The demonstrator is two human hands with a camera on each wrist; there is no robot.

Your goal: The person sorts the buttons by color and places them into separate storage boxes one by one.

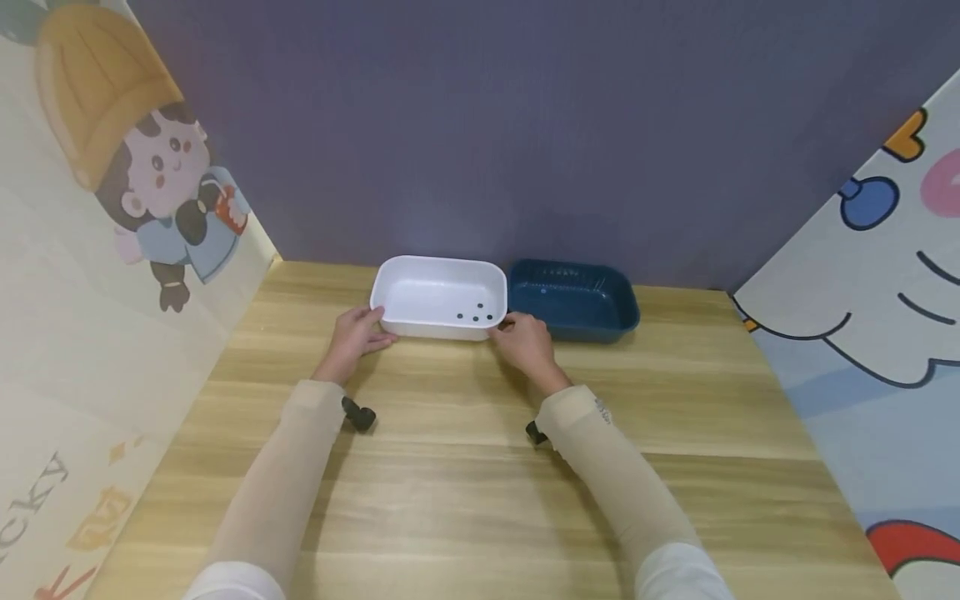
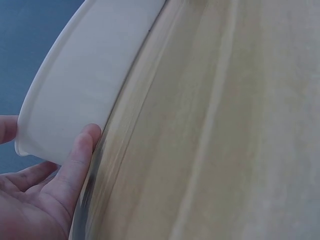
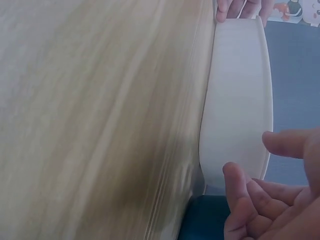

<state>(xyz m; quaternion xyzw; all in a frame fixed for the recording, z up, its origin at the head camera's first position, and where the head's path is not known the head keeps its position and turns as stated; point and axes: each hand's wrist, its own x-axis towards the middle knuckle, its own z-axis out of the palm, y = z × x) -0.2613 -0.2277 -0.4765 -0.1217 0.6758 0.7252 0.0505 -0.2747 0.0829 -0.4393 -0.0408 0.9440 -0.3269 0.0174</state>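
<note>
A white rectangular basin [image 1: 420, 292] stands on the wooden table, with several small dark round spots [image 1: 476, 318] on its floor near the front right corner. My left hand [image 1: 356, 340] grips its front left corner. In the left wrist view, the thumb is at the rim and a finger [image 2: 82, 150] lies along the outer wall. At the front right corner my right hand [image 1: 525, 342] holds the basin, its thumb [image 3: 282, 142] at the rim and the other fingers bent against the side. A dark teal basin [image 1: 588, 310] sits right beside the white one, behind the right hand.
The wooden table [image 1: 465, 483] runs back to a dark grey-blue panel [image 1: 465, 125], close behind both basins. Side walls with cartoon prints [image 1: 172, 158] flank the table left and right. Small black devices [image 1: 360, 415] are worn at both wrists.
</note>
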